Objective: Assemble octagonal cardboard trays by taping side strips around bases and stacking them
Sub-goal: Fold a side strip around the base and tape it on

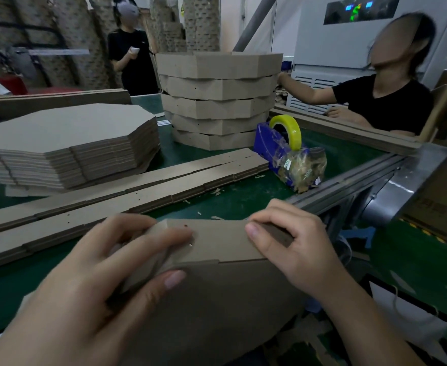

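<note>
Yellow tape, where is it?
In the head view, the yellow tape sits right of centre on its blue dispenser, just right of the stacked trays.

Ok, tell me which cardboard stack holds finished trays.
The tall stack of trays behind the tape dispenser: its pieces have side walls; the left pile of bases is flat sheets.

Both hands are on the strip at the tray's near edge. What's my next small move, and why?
Probably keep the left hand pressing the side strip against the base and free the right hand to reach for the tape dispenser. The strip is bent round the near edge but seems held only by fingers; the dispenser sits ahead on the right.
</note>
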